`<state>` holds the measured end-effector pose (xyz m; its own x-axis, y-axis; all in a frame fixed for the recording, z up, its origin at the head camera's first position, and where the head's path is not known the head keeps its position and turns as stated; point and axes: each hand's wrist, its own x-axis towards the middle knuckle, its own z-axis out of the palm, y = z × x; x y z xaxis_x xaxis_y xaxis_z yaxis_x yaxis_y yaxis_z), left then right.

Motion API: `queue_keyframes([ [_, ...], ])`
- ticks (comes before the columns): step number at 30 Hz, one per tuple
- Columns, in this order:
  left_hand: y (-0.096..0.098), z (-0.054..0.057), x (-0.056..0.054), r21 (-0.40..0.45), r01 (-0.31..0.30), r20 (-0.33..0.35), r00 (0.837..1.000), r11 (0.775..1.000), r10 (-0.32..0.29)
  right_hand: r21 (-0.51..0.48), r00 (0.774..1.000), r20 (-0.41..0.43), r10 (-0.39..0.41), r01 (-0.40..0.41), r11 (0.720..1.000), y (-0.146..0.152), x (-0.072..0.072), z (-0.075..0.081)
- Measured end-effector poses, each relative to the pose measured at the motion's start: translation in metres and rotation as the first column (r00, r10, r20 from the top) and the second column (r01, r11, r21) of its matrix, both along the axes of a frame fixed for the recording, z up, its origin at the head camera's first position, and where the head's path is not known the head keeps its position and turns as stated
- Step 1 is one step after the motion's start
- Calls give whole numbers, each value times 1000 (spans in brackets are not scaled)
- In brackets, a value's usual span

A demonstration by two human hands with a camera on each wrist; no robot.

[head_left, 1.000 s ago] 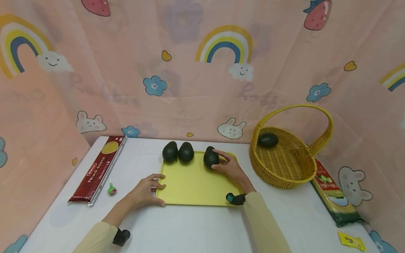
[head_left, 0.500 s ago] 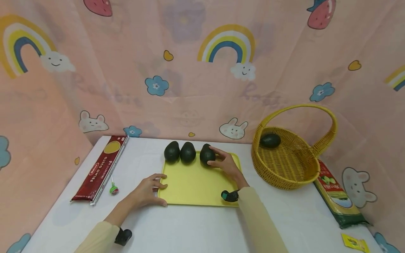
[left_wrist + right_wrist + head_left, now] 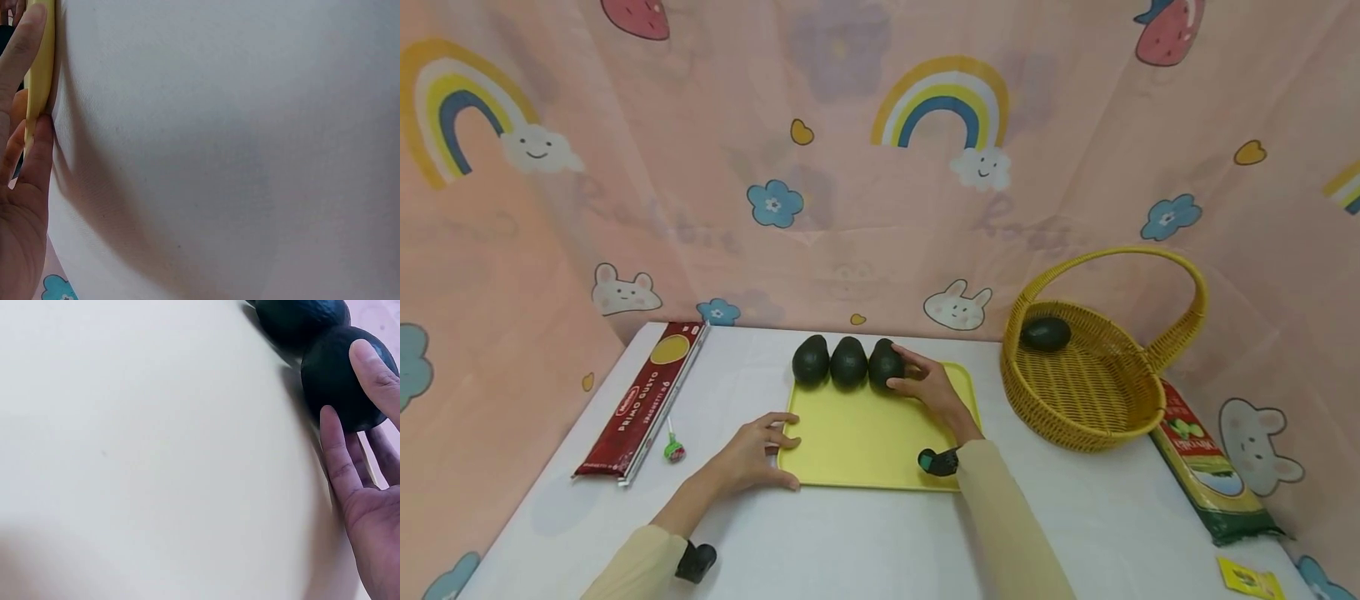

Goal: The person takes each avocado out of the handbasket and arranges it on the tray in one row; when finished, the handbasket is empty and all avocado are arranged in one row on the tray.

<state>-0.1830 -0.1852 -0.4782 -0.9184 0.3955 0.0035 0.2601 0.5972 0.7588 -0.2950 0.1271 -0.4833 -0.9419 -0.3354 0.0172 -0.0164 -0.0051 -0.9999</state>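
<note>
Down at the near side, the white table (image 3: 820, 546) shows, a black wrist device (image 3: 696, 562) by the left sleeve and a small yellow sachet (image 3: 1251, 577) off at the right corner. Now the left hand (image 3: 756, 452): no change there, fingers spread along the left rim of the yellow tray (image 3: 857, 442), thumb out at the near corner, touching rather than curled round it. A green-wrapped lollipop (image 3: 674, 448) lies just left of that hand, sitting where it sat.

On to the right hand (image 3: 931, 393), and here's the movement! A second ago it stood clearly apart from the pair; now it has slid left, thumb and fingers clamped on the right avocado (image 3: 881, 365), and the gap is gone. That avocado is at the tray's far edge, right beside the middle avocado (image 3: 848, 363), with the left avocado (image 3: 810, 362) next along: three in a row, and those other two haven't stirred on the tray.

Out wide, the red spaghetti packet (image 3: 643, 400) lies on the left, the red-and-green packet (image 3: 1213, 467) on the right, and the wicker basket (image 3: 1048, 414) holds one avocado (image 3: 1046, 334), same as before. Behind it all, the pink backdrop (image 3: 850, 267) slips slightly rightward in the head view, everything on the table drifting with it.
</note>
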Motion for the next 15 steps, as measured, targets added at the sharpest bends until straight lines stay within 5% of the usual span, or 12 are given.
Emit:
queue_keyframes([
  [15, 0, 2, 1, -20, 13, -41, 999, 1000, -14, -4, 999, 52, 10, -9, 1000, 9, 3, 4],
])
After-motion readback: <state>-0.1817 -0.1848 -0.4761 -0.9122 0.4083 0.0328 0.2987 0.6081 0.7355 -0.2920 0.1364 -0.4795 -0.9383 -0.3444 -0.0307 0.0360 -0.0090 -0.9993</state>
